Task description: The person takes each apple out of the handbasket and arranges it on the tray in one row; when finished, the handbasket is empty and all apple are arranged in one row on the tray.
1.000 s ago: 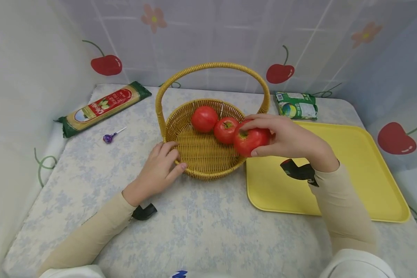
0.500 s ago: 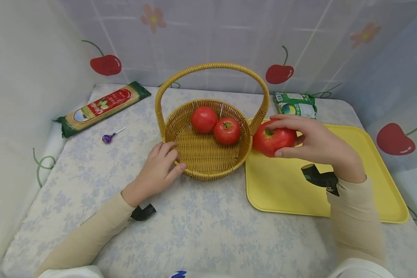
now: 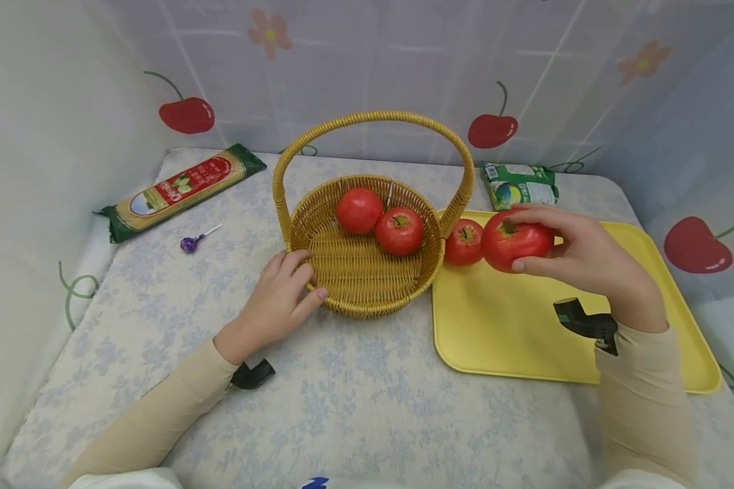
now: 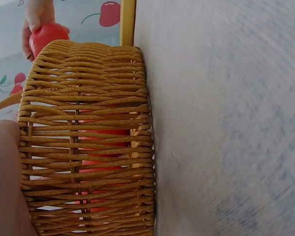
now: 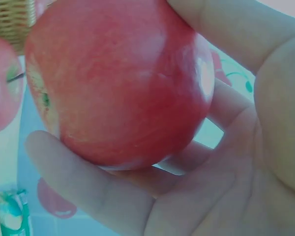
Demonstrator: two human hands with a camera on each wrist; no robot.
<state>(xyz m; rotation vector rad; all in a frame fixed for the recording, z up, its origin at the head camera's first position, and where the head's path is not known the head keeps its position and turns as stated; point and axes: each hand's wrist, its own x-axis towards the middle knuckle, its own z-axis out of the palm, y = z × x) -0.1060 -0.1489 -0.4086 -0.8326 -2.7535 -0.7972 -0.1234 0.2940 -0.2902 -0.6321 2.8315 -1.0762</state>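
Observation:
My right hand [image 3: 578,255] holds a red apple [image 3: 514,241] over the yellow tray [image 3: 501,339], with fingers and thumb around its sides. In the right wrist view the apple [image 5: 123,83] fills much of the picture, its stem end facing left. Another red apple [image 3: 463,243] lies on the tray, against the right side of the wicker basket [image 3: 367,311]. Inside the basket sit two more apples, one at the back [image 3: 359,210] and one to the right [image 3: 399,231]. My left hand [image 3: 275,305] grips the basket's near-left rim, its fingers hooked over the edge.
The basket's tall handle [image 3: 376,115] arches over it. At the back left lie a long green-ended food packet [image 3: 186,187] and a purple lollipop [image 3: 189,244]. Behind the tray is a green packet [image 3: 521,185]. Patterned curtain surrounds the table [image 3: 367,394].
My right hand has carried the apple from the basket's right edge rightward over the tray, uncovering the apple beside the basket. The left hand and basket have stayed in place.

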